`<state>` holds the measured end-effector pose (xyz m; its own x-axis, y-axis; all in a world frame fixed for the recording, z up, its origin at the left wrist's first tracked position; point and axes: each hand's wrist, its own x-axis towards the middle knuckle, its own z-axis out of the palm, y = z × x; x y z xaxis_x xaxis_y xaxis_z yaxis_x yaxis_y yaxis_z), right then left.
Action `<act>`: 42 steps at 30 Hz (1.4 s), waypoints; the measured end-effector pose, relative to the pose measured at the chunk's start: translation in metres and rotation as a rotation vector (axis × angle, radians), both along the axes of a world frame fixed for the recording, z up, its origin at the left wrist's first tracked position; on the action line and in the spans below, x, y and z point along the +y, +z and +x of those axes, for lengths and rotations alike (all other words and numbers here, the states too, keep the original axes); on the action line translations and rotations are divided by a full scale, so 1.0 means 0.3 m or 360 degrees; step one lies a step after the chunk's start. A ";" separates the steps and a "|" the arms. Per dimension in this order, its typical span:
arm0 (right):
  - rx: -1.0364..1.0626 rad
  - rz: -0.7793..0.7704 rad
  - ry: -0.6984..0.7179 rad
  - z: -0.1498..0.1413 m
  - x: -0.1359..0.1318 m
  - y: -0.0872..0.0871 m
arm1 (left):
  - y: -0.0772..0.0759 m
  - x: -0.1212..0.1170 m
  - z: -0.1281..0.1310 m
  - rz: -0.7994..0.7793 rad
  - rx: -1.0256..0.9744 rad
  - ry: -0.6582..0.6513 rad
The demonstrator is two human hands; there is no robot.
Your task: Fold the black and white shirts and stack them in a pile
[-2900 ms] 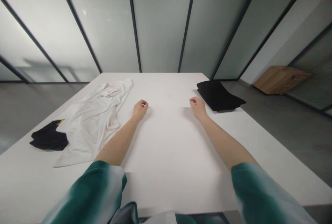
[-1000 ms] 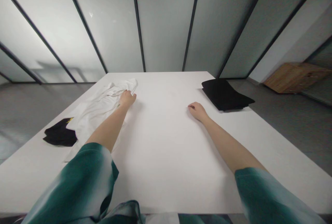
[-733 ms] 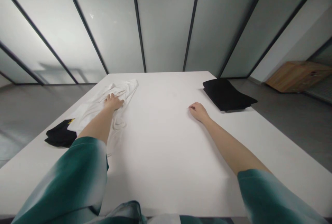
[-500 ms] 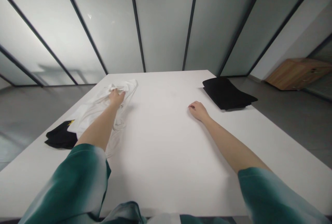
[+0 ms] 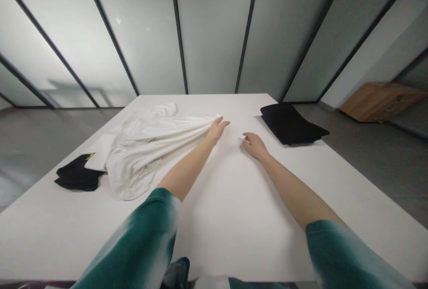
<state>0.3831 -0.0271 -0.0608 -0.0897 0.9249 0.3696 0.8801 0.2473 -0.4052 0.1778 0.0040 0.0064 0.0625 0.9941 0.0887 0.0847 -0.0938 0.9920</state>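
My left hand (image 5: 216,131) holds the corner of a crumpled white cloth garment (image 5: 140,146) and draws it out in a taut fold across the white table (image 5: 234,235). My right hand (image 5: 254,145) rests on the bare tabletop with its fingers loosely curled, holding nothing. It lies just left of a folded black cloth (image 5: 290,124). A small black garment (image 5: 77,178) with a yellow mark lies partly under the white cloth's left edge. Green-and-white dyed sleeves (image 5: 133,249) cover both my forearms near the bottom.
The table's far edge meets frosted glass panels with dark frames (image 5: 214,35). Grey floor (image 5: 384,168) lies beyond the table's sides. A low wooden cabinet (image 5: 381,101) stands at the far right.
My left hand has moved right, away from the table's left side, pulling the white cloth out toward the table's middle. My right hand and the black cloths have stayed about where they were.
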 end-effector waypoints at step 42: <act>0.1133 -0.0066 0.0442 -0.244 0.061 0.170 | 0.062 -0.056 -0.360 -0.0211 0.0240 -0.0111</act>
